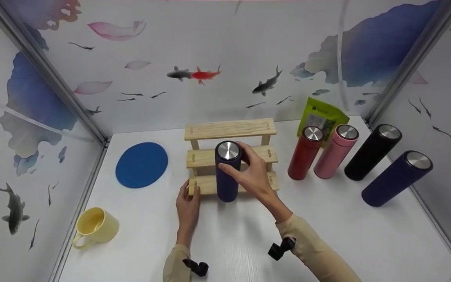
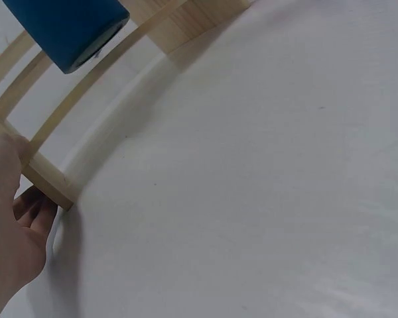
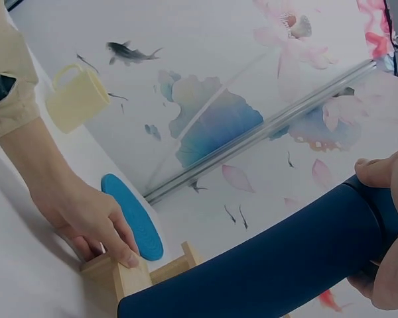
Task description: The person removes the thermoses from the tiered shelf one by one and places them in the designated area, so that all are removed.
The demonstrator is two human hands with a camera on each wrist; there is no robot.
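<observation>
A dark blue thermos bottle [image 1: 227, 184] with a silver-topped lid is in my right hand [image 1: 255, 174], thumb and fingers gripping it near the top. It stands upright in front of a three-tier wooden rack [image 1: 229, 129], overlapping the lower two shelves in the head view. From the left wrist, the bottle's base [image 2: 99, 50] shows raised above the table, close to the rack. My left hand [image 1: 188, 203] holds the left end of the lowest shelf, thumb on top. In the right wrist view, that hand [image 3: 79, 209] pinches the corner of the rack.
To the right stand a red bottle [image 1: 303, 160], a pink one [image 1: 332, 156], a black one [image 1: 370, 154] and another dark blue one [image 1: 394, 182]. Behind them leans a green pouch [image 1: 329, 113]. A blue round mat [image 1: 142, 164] and a yellow mug [image 1: 106, 227] lie left.
</observation>
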